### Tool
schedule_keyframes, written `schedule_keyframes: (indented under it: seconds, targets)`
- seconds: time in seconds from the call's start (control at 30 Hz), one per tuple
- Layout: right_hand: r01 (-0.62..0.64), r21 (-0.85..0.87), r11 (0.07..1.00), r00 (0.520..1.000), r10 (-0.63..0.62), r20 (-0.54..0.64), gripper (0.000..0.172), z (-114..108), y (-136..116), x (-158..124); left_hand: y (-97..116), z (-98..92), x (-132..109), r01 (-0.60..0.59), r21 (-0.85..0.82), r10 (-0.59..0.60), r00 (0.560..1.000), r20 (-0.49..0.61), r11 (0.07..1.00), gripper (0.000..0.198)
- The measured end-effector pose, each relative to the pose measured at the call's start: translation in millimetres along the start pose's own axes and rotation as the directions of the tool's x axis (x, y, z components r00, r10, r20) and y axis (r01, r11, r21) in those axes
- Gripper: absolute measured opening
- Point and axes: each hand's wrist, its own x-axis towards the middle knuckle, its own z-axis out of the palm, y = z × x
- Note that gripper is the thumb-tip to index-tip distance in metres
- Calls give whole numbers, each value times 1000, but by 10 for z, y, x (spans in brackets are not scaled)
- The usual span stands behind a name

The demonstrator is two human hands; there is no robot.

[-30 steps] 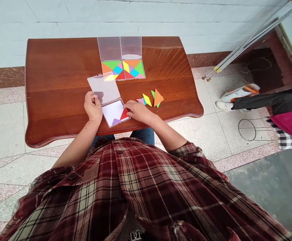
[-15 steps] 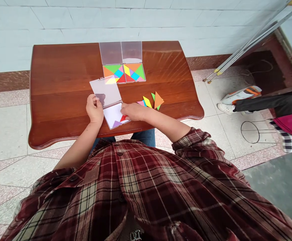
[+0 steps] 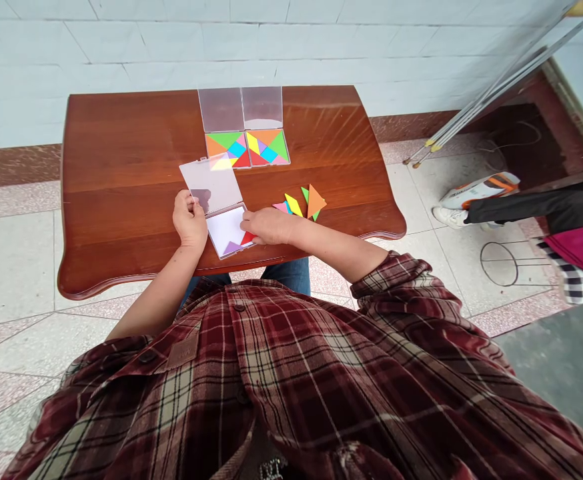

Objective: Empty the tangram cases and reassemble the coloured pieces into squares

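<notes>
A reddish-brown wooden counter (image 3: pixel 121 180) with a glossy top and curved front corners fills the upper middle of the frame. The largest thing being handled on it is an open case (image 3: pixel 224 223), left of centre in the frame and nearest the person. Its clear, slightly milky lid (image 3: pixel 214 183) is folded back toward the top, overlapping in view the lower edge of a filled case beyond; its shallow base is white inside, mostly bare, and set at a slant.

The left hand (image 3: pixel 190 219) is at the lid's left edge with its fingers curled; whether it pinches the lid, I cannot tell. The right hand (image 3: pixel 270 227) reaches over the base's right edge, fingers bent down at a flat red piece (image 3: pixel 247 238). That hand covers part of the piece, so a firm grip cannot be made out.

Right of the hand, near the frame's centre, lie an orange triangle (image 3: pixel 315 202) overlapping a green piece (image 3: pixel 305 193), a bright yellow parallelogram (image 3: pixel 293 205), and partly hidden pink (image 3: pixel 280 207) and blue pieces. A purple triangle (image 3: pixel 231 247) sits at the base's lower edge.
</notes>
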Motion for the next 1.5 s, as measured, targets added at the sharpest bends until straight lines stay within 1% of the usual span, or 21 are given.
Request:
schedule_keyframes:
  seconds: [0.27,0.33,0.4,0.47,0.5,0.57,0.63,0.73,0.8,0.9,0.97,1.07,1.13,1.2,1.33,1.43,1.5]
  targets:
    - [68,-36,997,995,-71,-70,29,47,-8,15,-3,5,-4,-7,-25,7,1000,-2,1000,20]
    - [82,-20,996,991,-84,-105,28,57,-6,56,0,5,-7,-10,-30,10,1000,-1,1000,19]
    - [69,37,997,986,-62,-155,27,76,13,132,1,6,-7,-11,-31,10,1000,-1,999,19]
    - [3,153,988,972,33,-234,25,103,48,236,2,6,-7,-12,-32,13,1000,3,999,19]
    - [-43,227,973,956,106,-274,24,118,70,293,2,6,-8,-16,-34,17,1000,4,999,19]
    - [-119,383,916,909,255,-328,22,154,115,402,4,7,-10,-31,-36,32,999,7,999,19]
    - [-154,510,846,874,357,-330,21,193,153,486,7,8,-14,-42,-36,42,999,9,998,18]
    - [-170,606,777,848,428,-312,19,254,191,541,11,12,-19,-33,-35,34,999,18,999,18]
    - [-200,618,760,825,471,-312,17,283,202,528,12,13,-19,-22,-34,23,1000,21,999,19]
    - [-247,603,759,793,516,-324,22,291,178,443,13,13,-18,-6,-26,7,1000,24,1000,19]
    - [-270,572,774,798,513,-317,27,278,120,366,13,13,-17,5,-18,-5,1000,30,1000,19]
    - [-290,504,814,835,472,-282,30,264,-18,281,9,13,-18,6,-14,-6,999,36,1000,19]
    - [-316,463,828,847,466,-255,34,271,-103,272,8,11,-21,0,-11,0,999,34,1000,20]
    - [-367,434,823,837,496,-231,38,286,-153,296,10,7,-22,-6,-4,6,999,34,1000,20]
    - [-455,414,788,796,569,-208,39,305,-145,362,20,1,-21,-8,8,8,999,37,1000,19]
    - [-471,421,775,783,587,-205,39,283,-136,348,16,9,-15,-16,1,16,999,36,1000,18]
    - [-459,434,775,783,583,-215,38,256,-173,302,10,16,-12,-18,-3,18,999,35,1000,18]
